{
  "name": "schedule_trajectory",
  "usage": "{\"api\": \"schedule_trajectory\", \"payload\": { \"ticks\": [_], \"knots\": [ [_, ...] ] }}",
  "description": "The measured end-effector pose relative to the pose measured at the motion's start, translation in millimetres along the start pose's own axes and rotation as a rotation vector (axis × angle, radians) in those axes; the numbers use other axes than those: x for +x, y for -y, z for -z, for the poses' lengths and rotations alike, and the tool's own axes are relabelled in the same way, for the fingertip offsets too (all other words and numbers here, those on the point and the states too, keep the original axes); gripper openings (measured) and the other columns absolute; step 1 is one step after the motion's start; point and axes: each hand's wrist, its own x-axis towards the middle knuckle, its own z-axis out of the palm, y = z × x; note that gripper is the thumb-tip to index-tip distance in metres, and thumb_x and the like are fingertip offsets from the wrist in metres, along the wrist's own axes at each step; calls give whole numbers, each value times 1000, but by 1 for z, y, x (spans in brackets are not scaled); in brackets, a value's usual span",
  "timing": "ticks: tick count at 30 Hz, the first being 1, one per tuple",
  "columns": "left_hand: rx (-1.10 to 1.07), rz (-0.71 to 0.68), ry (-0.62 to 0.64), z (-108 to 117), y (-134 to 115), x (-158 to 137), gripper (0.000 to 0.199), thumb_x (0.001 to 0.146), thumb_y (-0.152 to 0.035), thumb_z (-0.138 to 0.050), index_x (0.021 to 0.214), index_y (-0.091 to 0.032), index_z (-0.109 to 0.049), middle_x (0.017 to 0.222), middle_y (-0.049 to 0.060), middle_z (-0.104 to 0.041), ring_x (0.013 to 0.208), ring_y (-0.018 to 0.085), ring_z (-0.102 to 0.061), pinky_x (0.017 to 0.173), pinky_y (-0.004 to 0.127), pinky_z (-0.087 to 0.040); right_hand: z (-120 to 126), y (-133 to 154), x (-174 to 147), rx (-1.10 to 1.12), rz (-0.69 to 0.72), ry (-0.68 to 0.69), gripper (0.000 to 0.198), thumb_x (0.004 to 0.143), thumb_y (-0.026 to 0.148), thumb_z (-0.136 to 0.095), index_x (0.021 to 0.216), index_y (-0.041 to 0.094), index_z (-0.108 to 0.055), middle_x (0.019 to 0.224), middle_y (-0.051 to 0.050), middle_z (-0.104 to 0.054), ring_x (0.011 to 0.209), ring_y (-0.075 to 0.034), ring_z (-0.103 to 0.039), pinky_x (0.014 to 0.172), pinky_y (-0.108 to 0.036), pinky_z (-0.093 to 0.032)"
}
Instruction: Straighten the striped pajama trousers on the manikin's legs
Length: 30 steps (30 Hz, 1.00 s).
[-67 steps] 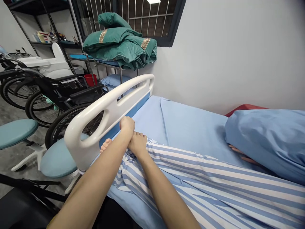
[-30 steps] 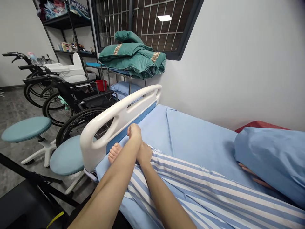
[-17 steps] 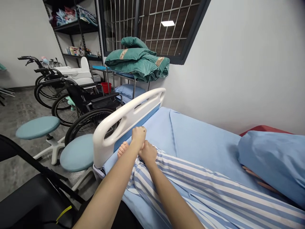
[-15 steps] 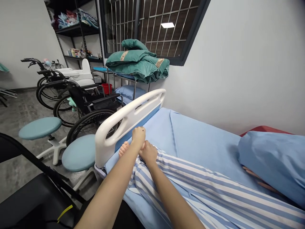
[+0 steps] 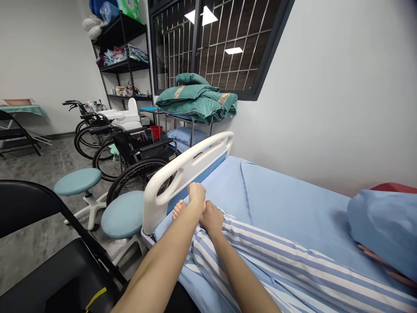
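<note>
My left hand (image 5: pixel 196 193) is closed over the far foot of a person lying on the bed, at the toe end, hiding most of that foot. Close beside it, my right hand (image 5: pixel 212 218) wraps the same leg around the ankle, where the trouser cuff ends. The other foot (image 5: pixel 177 209) is bare, and its toes stick out to the left of my left forearm. Blue-and-white striped trousers (image 5: pixel 260 239) cover both legs, which stretch across the blue sheet (image 5: pixel 273 187) towards the lower right.
A white footboard (image 5: pixel 189 163) rises just beyond the feet. To the left are round stools (image 5: pixel 122 215), a black chair (image 5: pixel 74 261) and wheelchairs (image 5: pixel 143 161). Green folded quilts (image 5: pixel 198 100) lie on a rack under the barred window. A blue cover (image 5: pixel 384 217) is at the right.
My view has turned slightly left and up, so the room sits lower and further right in the picture. Both hands keep their hold on the foot and ankle, with little visible movement.
</note>
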Motion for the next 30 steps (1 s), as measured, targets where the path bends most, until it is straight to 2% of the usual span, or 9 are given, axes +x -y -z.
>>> {"api": "schedule_trajectory", "payload": {
  "ticks": [3, 7, 9, 11, 13, 15, 18, 22, 30],
  "knots": [
    [15, 29, 8, -7, -1, -4, 24, 80, -18, -43, 79, -18, -66, 60, 7, -57, 77, 20, -58, 59, 29, -39, 2, -1, 0, 7, -1, 15, 21, 83, 34, -43, 90, 16, -52, 85, -10, -64, 82, -23, -61, 69, -29, -36],
    [75, 126, 41, -38, 3, -25, 28, 81, -19, -38, 79, -19, -66, 55, 6, -53, 71, 19, -57, 55, 29, -39, 5, -1, 2, 21, -7, 67, 18, 84, 28, -41, 91, 16, -54, 87, -10, -64, 84, -22, -61, 70, -29, -36],
    [101, 147, 78, -49, 4, -26, 29, 82, -20, -38, 78, -19, -66, 55, 7, -54, 70, 19, -57, 54, 29, -40, 6, -1, 3, 16, -11, 82, 17, 84, 24, -41, 91, 16, -54, 87, -10, -64, 85, -22, -61, 71, -29, -35],
    [130, 107, 135, -51, 2, -11, 22, 79, -21, -46, 76, -17, -66, 57, 8, -56, 71, 20, -58, 56, 29, -43, 4, -2, 4, 7, -23, 78, 17, 84, 25, -41, 92, 16, -54, 87, -10, -64, 85, -22, -61, 71, -29, -35],
    [151, 64, 170, -45, -1, 15, 12, 69, -21, -59, 75, -14, -67, 59, 7, -59, 73, 21, -60, 60, 30, -45, 2, -2, 4, 2, -32, 61, 18, 84, 29, -42, 92, 16, -53, 86, -10, -64, 84, -22, -61, 71, -29, -35],
    [179, 6, 180, -39, -5, 40, 14, 58, -15, -68, 71, -11, -67, 60, 6, -61, 71, 22, -62, 63, 33, -48, -1, -2, 5, 0, -32, 46, 19, 84, 32, -43, 91, 16, -53, 85, -10, -64, 83, -23, -61, 70, -30, -35],
    [188, -76, 104, -38, -6, 59, 14, 57, -7, -66, 71, -10, -68, 62, 8, -64, 67, 23, -64, 64, 35, -50, -5, -3, 6, -1, -34, 39, 21, 84, 34, -43, 90, 17, -52, 85, -11, -64, 83, -23, -61, 70, -30, -35],
    [115, -89, -12, -44, -1, 51, 20, 68, -3, -56, 82, -13, -67, 72, 10, -66, 74, 20, -65, 66, 30, -50, -9, -2, 6, -18, -46, 25, 22, 84, 36, -42, 90, 17, -52, 85, -11, -64, 84, -23, -61, 71, -30, -35],
    [14, 99, -216, -39, 5, 23, 34, 84, -4, -32, 110, -9, -52, 95, 14, -62, 86, 18, -63, 68, 27, -50, -12, -1, 3, -61, -13, -28, 20, 83, 35, -44, 88, 17, -50, 81, -8, -63, 82, -23, -60, 69, -29, -33]
  ]
}}
